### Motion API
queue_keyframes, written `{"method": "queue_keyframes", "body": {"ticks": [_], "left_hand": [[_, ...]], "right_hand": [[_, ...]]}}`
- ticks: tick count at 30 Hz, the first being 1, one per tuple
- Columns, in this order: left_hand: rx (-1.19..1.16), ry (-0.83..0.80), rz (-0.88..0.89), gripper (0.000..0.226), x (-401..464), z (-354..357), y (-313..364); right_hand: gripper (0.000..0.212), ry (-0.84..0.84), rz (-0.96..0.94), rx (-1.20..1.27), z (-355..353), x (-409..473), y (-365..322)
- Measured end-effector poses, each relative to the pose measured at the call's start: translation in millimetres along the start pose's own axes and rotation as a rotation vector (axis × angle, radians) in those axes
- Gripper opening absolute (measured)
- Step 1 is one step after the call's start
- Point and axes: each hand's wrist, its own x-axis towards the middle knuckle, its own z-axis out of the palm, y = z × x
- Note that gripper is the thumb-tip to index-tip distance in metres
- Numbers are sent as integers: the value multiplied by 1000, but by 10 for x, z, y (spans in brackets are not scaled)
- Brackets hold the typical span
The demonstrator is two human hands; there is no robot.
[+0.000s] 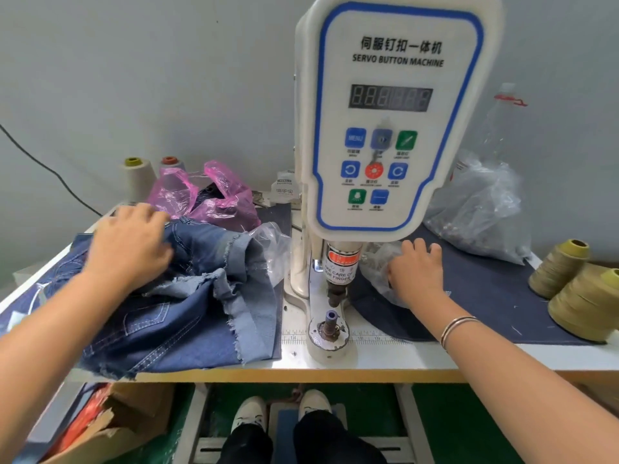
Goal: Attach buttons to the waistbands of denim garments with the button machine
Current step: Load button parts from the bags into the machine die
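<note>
A white servo button machine stands at the middle of the table, its punch head over a round lower die with a purple tip. Left of it lies a crumpled pile of blue denim garments with frayed hems. My left hand lies on top of the pile, fingers curled into the fabric. My right hand reaches into a small clear plastic bag just right of the punch head. Its fingertips are hidden in the plastic, so I cannot tell whether it holds a button.
A pink plastic bag and two thread cones stand behind the denim. A large clear bag and olive thread cones sit at the right on a dark cloth mat. A cardboard box and my feet on a pedal are below.
</note>
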Motion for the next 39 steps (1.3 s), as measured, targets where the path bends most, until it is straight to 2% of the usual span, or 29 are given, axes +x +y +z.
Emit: {"method": "queue_keyframes", "body": {"ticks": [4,6,8,9,12,14,17,19,23,28,29,30,32,33,35,36,39], "left_hand": [[-241,78,391,42,-64,-308,781],[-254,19,519,52,-69,-371,1012],[-223,-56,579,45,-34,-370,1123],[-197,-85,572,37,-13,-369,1152],[-88,-228,525,37,-4,-353,1170],[-65,-331,471,20,-48,-260,1148],[-64,-547,315,11,-110,-125,1077],[-128,-613,207,11,-138,-42,1055],[-143,-475,106,16,-186,84,1100],[-243,-273,44,17,-278,239,1141],[-281,-221,50,18,-303,264,1141],[-325,-181,57,19,-315,288,1145],[-410,-184,49,22,-289,316,1146],[-447,-219,32,24,-253,327,1142],[-495,-307,-11,27,-169,338,1118],[-507,-343,-34,26,-136,342,1107],[-515,-395,-102,18,-113,359,1140]], "right_hand": [[11,5,0,-11,-21,-9,-18],[12,9,-5,-11,-25,-4,-27],[13,19,-10,-15,-15,-5,-29],[13,28,-13,-19,-6,-7,-28],[12,25,-4,-10,31,-12,-31],[12,5,12,12,50,-12,-36],[14,-32,44,79,46,6,-52],[14,-48,54,137,45,20,-43],[13,5,81,284,-20,-59,53],[5,417,120,779,-293,-519,47],[7,390,123,963,-374,-622,19],[10,283,142,1193,-461,-726,-21],[14,-55,230,1675,-616,-926,-146],[12,-210,296,1836,-643,-1002,-211],[7,-416,407,2013,-657,-1116,-337],[6,-462,440,2036,-662,-1145,-391],[9,-482,492,2048,-686,-1180,-509]]}}
